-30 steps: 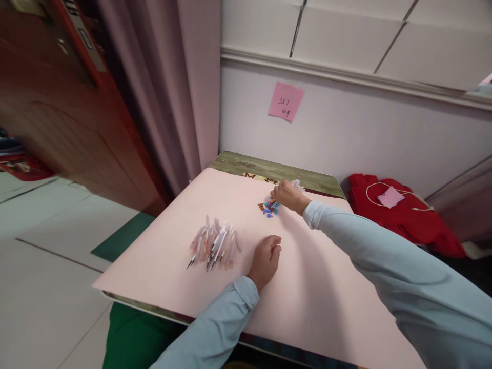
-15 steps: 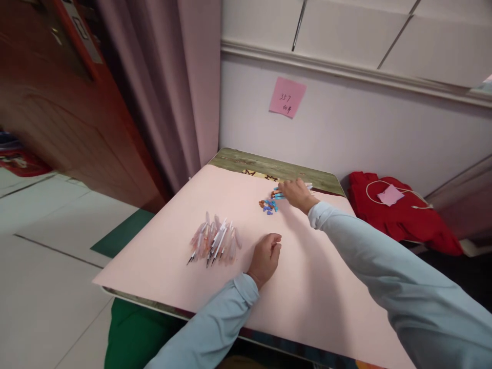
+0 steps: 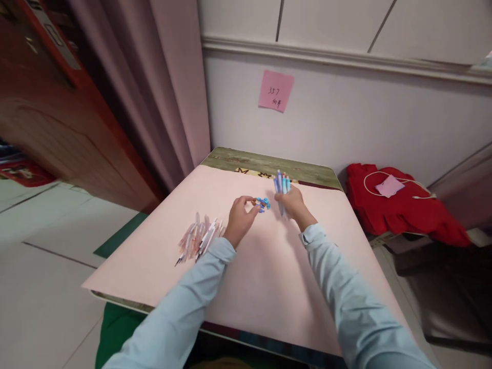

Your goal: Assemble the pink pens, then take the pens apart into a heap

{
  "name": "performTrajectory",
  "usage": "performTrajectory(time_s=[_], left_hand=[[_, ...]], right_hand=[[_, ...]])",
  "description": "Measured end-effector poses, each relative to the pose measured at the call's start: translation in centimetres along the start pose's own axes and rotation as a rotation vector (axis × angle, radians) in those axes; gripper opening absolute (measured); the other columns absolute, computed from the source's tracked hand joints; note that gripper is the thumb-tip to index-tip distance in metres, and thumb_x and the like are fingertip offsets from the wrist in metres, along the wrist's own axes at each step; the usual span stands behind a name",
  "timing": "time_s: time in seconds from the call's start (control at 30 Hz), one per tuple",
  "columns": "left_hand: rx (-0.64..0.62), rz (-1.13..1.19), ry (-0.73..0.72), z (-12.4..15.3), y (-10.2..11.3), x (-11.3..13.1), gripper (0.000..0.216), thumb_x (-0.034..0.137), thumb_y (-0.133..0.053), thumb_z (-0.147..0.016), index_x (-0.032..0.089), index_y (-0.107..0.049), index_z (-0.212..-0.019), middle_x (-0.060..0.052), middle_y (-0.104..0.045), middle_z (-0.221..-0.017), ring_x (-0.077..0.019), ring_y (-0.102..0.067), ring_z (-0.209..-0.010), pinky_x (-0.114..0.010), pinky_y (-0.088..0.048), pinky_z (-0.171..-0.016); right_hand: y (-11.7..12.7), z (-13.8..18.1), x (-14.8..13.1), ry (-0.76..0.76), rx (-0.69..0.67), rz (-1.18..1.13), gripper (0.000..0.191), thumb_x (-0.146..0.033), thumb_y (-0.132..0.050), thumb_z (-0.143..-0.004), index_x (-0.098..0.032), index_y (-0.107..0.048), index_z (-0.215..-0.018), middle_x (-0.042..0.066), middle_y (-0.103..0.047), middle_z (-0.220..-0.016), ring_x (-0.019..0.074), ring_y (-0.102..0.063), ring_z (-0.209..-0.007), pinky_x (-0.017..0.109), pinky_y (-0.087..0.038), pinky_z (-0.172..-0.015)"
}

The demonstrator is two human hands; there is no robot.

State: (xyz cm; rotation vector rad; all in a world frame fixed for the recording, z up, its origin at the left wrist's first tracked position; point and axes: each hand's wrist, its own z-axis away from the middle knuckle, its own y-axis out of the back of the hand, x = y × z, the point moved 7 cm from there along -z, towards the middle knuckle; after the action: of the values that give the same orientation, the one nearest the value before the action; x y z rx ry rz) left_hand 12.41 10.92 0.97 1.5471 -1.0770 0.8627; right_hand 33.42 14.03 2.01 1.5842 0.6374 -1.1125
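My right hand (image 3: 294,203) grips a bundle of several pens (image 3: 282,185) with blue, light blue and brownish upper ends, held upright above the paper. My left hand (image 3: 241,216) reaches to a small heap of blue, purple and brown pieces (image 3: 264,203), possibly pen parts. Thumb and forefinger are apart at the heap's left edge; whether they touch a piece cannot be made out. Left of that wrist lies a pile of clear pinkish barrels and white refills with dark tips (image 3: 197,237), partly covered by my left sleeve.
Pale pink paper (image 3: 246,287) covers most of the table, leaving a green wood-patterned strip (image 3: 307,174) at the back. Behind stands a white wall with a pink note (image 3: 275,91). A red cloth (image 3: 403,210) with a white cable lies at the right. A wooden door (image 3: 77,118) stands left.
My right hand has lifted the pens from the back of the paper and turned them upright. My left hand has moved forward from the front of the paper to the small heap.
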Motion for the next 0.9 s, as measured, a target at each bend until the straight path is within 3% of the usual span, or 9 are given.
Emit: performTrajectory(time_s=[0.13,0.2,0.27,0.37,0.5,0.63,0.9], left_hand=[[-0.261,-0.420,-0.142,-2.1,-3.9,-0.6,0.054,0.037,-0.079,-0.071,0.017,-0.063,-0.119,-0.014,-0.063,-0.123,-0.0308,-0.056,-0.121,-0.044,-0.041,-0.106],[-0.270,-0.569,-0.173,-2.6,-6.1,-1.7,0.063,0.042,-0.076,-0.075,0.016,-0.058,-0.129,-0.018,-0.055,-0.137,-0.0344,-0.046,-0.134,-0.047,-0.034,-0.112],[-0.216,-0.666,-0.193,-3.0,-7.8,-2.7,0.064,0.046,-0.068,-0.083,0.018,-0.053,-0.138,-0.019,-0.045,-0.149,-0.0355,-0.036,-0.142,-0.051,-0.027,-0.115],[-0.187,-0.754,-0.230,-3.5,-10.0,-3.4,0.058,0.047,-0.059,-0.090,0.021,-0.049,-0.141,-0.017,-0.039,-0.154,-0.0358,-0.032,-0.144,-0.056,-0.022,-0.116],[-0.215,-0.810,-0.319,-4.3,-11.6,-3.4,0.039,0.039,-0.053,-0.095,0.021,-0.057,-0.130,-0.016,-0.049,-0.146,-0.0315,-0.041,-0.137,-0.052,-0.026,-0.114],[-0.203,-0.802,-0.337,-5.6,-11.7,-3.7,0.021,0.030,-0.052,-0.096,0.020,-0.063,-0.111,-0.013,-0.060,-0.127,-0.0265,-0.050,-0.124,-0.045,-0.033,-0.108],[-0.164,-0.803,-0.278,-8.2,-10.6,-4.6,0.015,0.025,-0.053,-0.093,0.017,-0.063,-0.102,-0.013,-0.063,-0.108,-0.0262,-0.055,-0.109,-0.041,-0.040,-0.099]], right_hand=[[0.1,0.1,2.7,-0.123,0.011,-0.867,0.030,-0.020,-0.067,-0.062,-0.019,-0.058,-0.091,-0.005,-0.058,-0.070,0.0120,-0.058,-0.063,0.024,-0.049,-0.059],[-0.1,0.7,3.6,-0.132,-0.048,-1.228,0.034,-0.017,-0.068,-0.061,-0.021,-0.058,-0.094,-0.006,-0.059,-0.074,0.0097,-0.059,-0.064,0.022,-0.051,-0.061],[-0.3,1.2,4.5,-0.120,-0.117,-1.395,0.037,-0.015,-0.068,-0.063,-0.021,-0.060,-0.098,-0.007,-0.060,-0.077,0.0080,-0.059,-0.065,0.021,-0.051,-0.062],[-0.3,1.5,5.8,-0.112,-0.160,-1.496,0.038,-0.013,-0.067,-0.066,-0.022,-0.061,-0.102,-0.007,-0.060,-0.079,0.0070,-0.059,-0.066,0.021,-0.052,-0.065],[-0.6,1.3,7.0,-0.145,-0.140,-1.545,0.036,-0.013,-0.067,-0.067,-0.023,-0.060,-0.100,-0.007,-0.060,-0.080,0.0062,-0.058,-0.067,0.021,-0.051,-0.065],[-1.7,1.4,7.2,-0.204,-0.148,-1.497,0.036,-0.013,-0.069,-0.066,-0.023,-0.060,-0.099,-0.007,-0.061,-0.082,0.0071,-0.058,-0.067,0.022,-0.052,-0.065],[-3.4,2.2,6.9,-0.276,-0.230,-1.403,0.038,-0.014,-0.072,-0.064,-0.022,-0.059,-0.099,-0.005,-0.061,-0.082,0.0099,-0.060,-0.068,0.023,-0.051,-0.060]])
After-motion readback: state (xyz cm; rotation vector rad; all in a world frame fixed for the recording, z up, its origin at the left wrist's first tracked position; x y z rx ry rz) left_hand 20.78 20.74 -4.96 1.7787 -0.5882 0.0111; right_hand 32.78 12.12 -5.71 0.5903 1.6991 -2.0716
